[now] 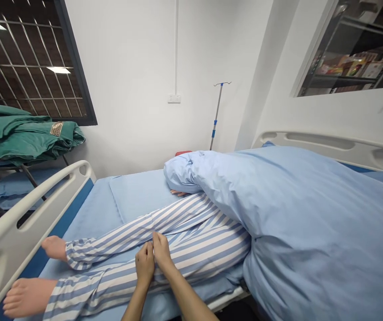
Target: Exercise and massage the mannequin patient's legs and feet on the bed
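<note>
My left hand (144,264) is closed, fingers curled in, above the near knee of the striped trousers (207,258). Right beside it, my right hand (162,250) is also closed, its thumb side close to the left. Whether trouser cloth is pinched in either hand is hidden by the curled fingers. The trousers, white with blue stripes, cover two outstretched legs ending in bare feet (29,298) that look like a mannequin's. A light blue quilt (294,200) is folded back over the upper body, and a few fingertips (178,193) show from under its edge.
The bed has a blue sheet (141,189), a white footboard (40,196) at left and a headboard (315,139) at right. An IV pole (217,111) stands by the far wall. Green folded cloth (20,138) lies on a rack beyond the footboard.
</note>
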Tool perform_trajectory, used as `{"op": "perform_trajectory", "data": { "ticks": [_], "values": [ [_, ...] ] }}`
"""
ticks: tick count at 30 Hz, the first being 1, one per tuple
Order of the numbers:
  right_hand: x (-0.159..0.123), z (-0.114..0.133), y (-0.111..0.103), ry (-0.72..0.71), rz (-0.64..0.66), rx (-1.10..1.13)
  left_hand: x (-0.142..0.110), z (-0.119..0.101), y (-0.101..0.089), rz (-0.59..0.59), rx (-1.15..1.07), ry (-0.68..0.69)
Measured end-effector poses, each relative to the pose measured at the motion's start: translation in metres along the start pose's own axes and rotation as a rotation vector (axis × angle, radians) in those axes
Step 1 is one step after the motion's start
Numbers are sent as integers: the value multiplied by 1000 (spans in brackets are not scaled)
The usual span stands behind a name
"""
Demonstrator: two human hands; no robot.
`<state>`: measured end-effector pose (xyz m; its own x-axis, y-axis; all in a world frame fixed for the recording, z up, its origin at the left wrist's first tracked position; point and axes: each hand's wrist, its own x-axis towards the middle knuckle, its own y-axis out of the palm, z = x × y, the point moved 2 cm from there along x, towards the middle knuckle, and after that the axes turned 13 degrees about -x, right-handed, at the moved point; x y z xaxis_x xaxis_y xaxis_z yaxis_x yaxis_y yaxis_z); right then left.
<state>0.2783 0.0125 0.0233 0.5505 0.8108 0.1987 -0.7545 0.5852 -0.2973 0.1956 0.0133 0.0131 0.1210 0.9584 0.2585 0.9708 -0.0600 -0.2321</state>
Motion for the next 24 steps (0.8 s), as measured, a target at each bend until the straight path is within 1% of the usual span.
{"op": "perform_trajectory", "data": {
  "ticks": [3,5,7,9,12,14,17,19,20,22,24],
  "values": [
    [-4,8,-18,-136,6,-170,-1,1,3,14,68,8],
    [-11,5,-24,-217,17,-325,-2,1,3,18,77,4],
    [-19,-1,-24,-259,25,-463,-3,3,2,21,53,5],
    [-24,-9,-23,-246,8,-523,-2,3,1,28,44,6],
    [-25,-14,-22,-203,-22,-482,0,-2,5,35,27,-29],
    [-22,-14,-24,-189,-31,-411,2,-13,14,8,-65,-69],
    [-15,-16,-30,-118,-92,-246,5,-44,34,-41,-256,-72],
    [-9,-19,-34,-52,-130,-126,5,-64,47,-40,-340,-53],
    [-7,-20,-35,-32,-136,-81,5,-71,52,-33,-362,-45],
    [-3,-22,-36,-16,-131,-32,4,-73,56,-25,-358,-37],
    [-2,-23,-36,-14,-140,-12,4,-60,54,-31,-283,-42]
  ]
}}
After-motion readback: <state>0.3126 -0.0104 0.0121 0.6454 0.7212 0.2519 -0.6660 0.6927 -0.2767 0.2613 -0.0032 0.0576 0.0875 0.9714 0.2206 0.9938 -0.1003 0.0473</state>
